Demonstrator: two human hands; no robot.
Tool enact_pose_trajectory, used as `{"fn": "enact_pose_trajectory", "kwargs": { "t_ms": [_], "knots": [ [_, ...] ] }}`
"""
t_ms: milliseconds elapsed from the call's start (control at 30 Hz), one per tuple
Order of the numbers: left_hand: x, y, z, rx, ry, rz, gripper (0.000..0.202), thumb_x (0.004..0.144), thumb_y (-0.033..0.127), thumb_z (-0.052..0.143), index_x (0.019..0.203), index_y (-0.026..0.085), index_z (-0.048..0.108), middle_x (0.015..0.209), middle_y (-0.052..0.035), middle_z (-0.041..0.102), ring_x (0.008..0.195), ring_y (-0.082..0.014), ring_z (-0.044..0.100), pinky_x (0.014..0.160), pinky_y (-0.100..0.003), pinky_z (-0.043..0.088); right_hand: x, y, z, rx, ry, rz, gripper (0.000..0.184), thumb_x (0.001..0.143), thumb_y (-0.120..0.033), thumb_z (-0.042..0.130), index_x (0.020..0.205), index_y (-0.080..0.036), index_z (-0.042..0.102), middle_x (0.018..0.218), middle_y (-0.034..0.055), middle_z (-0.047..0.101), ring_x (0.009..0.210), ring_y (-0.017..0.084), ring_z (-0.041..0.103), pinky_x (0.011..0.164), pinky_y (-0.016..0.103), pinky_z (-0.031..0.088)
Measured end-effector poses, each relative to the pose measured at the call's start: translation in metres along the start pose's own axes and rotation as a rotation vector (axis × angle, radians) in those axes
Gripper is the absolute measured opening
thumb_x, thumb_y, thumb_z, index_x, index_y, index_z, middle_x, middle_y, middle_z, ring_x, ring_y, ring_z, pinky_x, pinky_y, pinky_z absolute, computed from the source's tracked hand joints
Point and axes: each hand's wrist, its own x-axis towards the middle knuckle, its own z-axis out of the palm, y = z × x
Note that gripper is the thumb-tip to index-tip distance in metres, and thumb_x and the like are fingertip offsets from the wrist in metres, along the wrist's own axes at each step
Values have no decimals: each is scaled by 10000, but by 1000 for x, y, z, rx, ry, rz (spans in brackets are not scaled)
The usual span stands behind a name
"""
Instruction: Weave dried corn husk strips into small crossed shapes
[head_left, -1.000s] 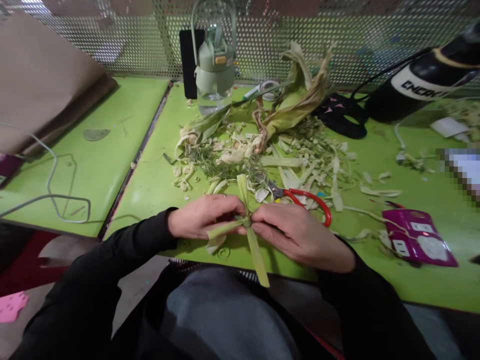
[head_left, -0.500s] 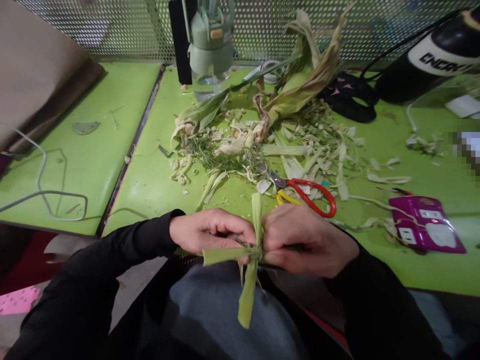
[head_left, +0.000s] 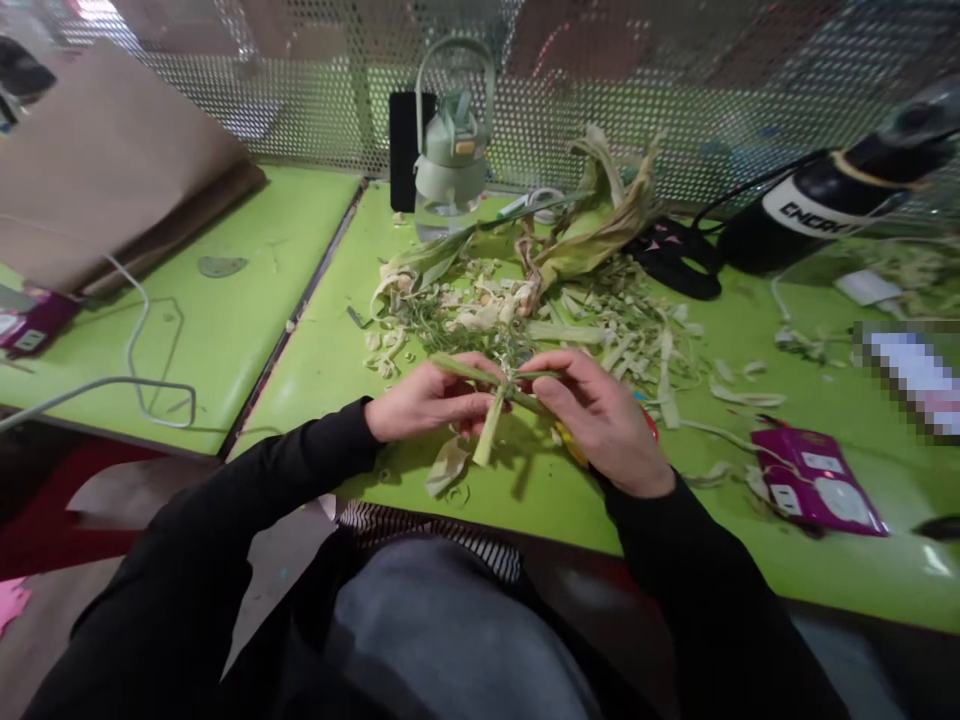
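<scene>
Between both hands, over the green table [head_left: 555, 510], is a small bundle of corn husk strips [head_left: 491, 425] joined at a knot-like middle, its strips sticking out several ways. My left hand [head_left: 435, 398] is closed on its left side. My right hand [head_left: 600, 415] pinches a strip on the right with thumb and fingers. A loose piece of husk [head_left: 448, 465] lies beneath my left hand. Scissors, with part of a red handle [head_left: 651, 428] showing, are mostly hidden behind my right hand. Past the hands spreads a heap of husk scraps [head_left: 480, 300].
A larger dry corn husk [head_left: 592, 235] lies on the heap. Behind it stand a pale green water bottle [head_left: 451, 175] and a black phone-like slab [head_left: 405, 150]. A black bottle [head_left: 795, 215] and a purple pouch [head_left: 817, 478] are to the right; a brown paper bag [head_left: 127, 160] is left.
Both hands have moved the husk bundle forward from above my lap to over the table, and it has turned. My right fist has loosened into a pinch. The camera view has tilted up.
</scene>
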Motion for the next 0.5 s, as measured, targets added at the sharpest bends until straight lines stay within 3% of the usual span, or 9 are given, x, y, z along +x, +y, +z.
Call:
{"fn": "enact_pose_trajectory", "kwargs": {
  "t_ms": [133,300,433,500],
  "knots": [
    [0,7,-1,157,32,39,315,885,394,671,1021,113,630,774,-12,633,621,-88,585,606,-224,503,8,-6,-6,-229,-26,-96,229,956,-429,585,903,-218,658,858,36,700,759,172,638,637,286,473],
    [-1,19,-5,156,-100,-54,349,946,439,583,842,114,657,720,-22,640,660,-100,600,687,-256,537,15,-4,-5,-87,-60,-25,296,913,-490,638,819,-210,627,781,11,682,680,143,620,573,264,447],
    [1,9,-4,-57,-115,-124,381,815,469,763,946,137,631,781,-7,674,647,-86,653,659,-237,572,9,1,-4,105,-39,65,381,884,-502,678,1106,-212,571,848,11,703,716,152,657,603,265,484],
    [2,4,-2,-132,-74,-139,423,765,470,808,930,143,597,780,8,668,645,-85,676,651,-228,587,6,1,-7,80,-62,82,465,915,-509,633,1239,-199,510,865,29,718,737,172,679,626,284,503]
  ]
}}
